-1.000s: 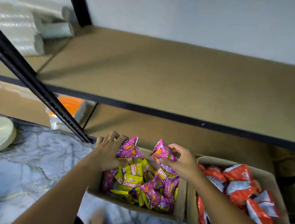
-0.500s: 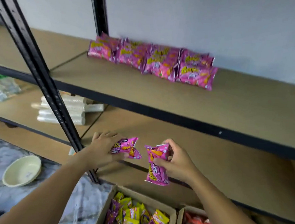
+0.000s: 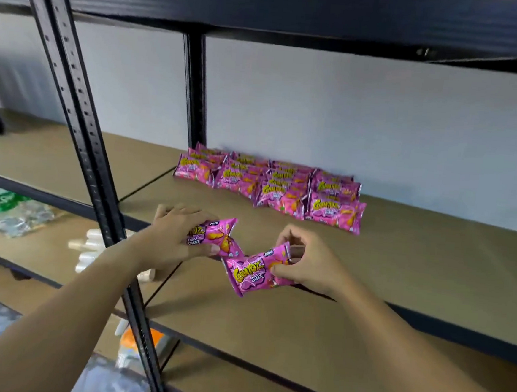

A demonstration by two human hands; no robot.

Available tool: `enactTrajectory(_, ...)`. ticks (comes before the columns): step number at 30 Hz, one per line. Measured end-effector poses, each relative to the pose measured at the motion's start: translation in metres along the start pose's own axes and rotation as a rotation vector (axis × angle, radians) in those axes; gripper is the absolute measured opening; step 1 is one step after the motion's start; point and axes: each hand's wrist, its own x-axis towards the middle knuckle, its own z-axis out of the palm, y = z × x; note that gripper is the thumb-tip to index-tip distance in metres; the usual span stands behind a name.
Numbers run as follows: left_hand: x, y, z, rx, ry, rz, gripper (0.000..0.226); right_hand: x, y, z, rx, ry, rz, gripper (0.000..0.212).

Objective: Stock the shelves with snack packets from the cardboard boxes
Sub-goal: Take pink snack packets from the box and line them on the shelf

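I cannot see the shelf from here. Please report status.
Left hand grips one pink packet; right hand pinches another. Stocked row ahead. Nothing in the way.

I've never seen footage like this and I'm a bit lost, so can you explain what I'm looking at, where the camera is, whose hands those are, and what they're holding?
There is no machine here. The camera sits on a person's head and looks forward and down, so the two bare arms reaching in from the bottom are that person's own. The left hand holds one pink snack packet, and the right hand pinches a second pink packet by its end. Both are held just in front of a brown shelf board in a black metal rack. At the back of that shelf, against the wall, lies a group of matching pink packets already stocked. Lower shelves hold other goods, too blurred to name.
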Motion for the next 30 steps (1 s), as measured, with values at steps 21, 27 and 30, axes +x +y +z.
enactTrajectory(21,0.105,-0.141,-0.007,-0.006,0.187,0.02,0.043,0.14,0.01,0.044,-0.201,0.367,-0.004,0.041)
enactTrajectory(27,0.136,-0.181,0.004,-0.107,0.137,-0.035,0.041,0.2,0.017,0.064,-0.299,0.4,-0.064,0.038)
enactTrajectory(30,0.15,-0.197,0.013,-0.157,0.16,-0.02,0.042,0.222,0.025,0.071,-0.382,0.398,-0.066,0.037)
